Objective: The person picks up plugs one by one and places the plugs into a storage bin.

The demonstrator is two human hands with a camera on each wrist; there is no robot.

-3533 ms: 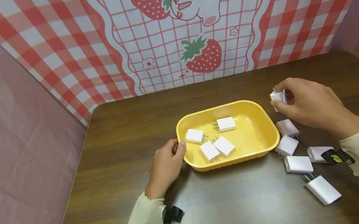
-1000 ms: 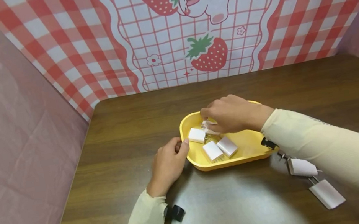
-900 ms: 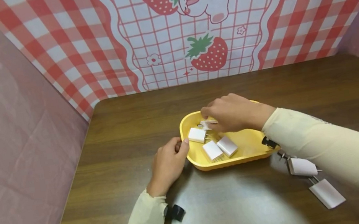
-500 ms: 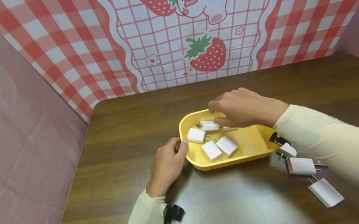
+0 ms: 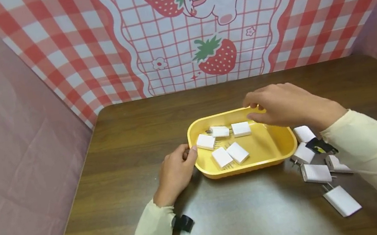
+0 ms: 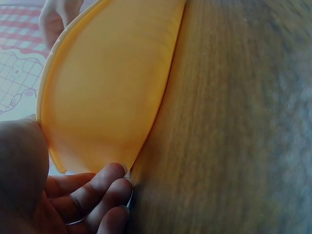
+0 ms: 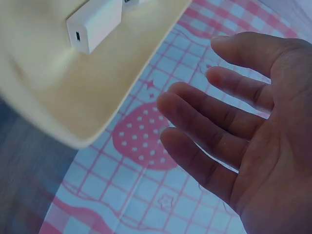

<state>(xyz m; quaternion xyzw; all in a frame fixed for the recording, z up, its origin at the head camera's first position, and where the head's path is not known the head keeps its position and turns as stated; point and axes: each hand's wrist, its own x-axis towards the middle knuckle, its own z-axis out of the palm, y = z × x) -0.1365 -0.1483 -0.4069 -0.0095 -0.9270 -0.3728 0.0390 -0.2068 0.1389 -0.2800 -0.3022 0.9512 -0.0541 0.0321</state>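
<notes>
Chargers gathered in a tray, more waiting on the table

At five o'clock, loose white chargers (image 5: 340, 200) lie on the table (image 5: 262, 220). The left hand (image 5: 174, 172) pinches the yellow tray (image 5: 278, 132) at its nine-o'clock rim. The right hand (image 5: 282, 105) hovers relaxed and empty over the two-o'clock rim. The chargers look light, rigid and smooth; grip the flat sides, away from the prongs.

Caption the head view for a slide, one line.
Left hand steadies a yellow tray holding five white chargers; empty right hand hovers above it.
</notes>
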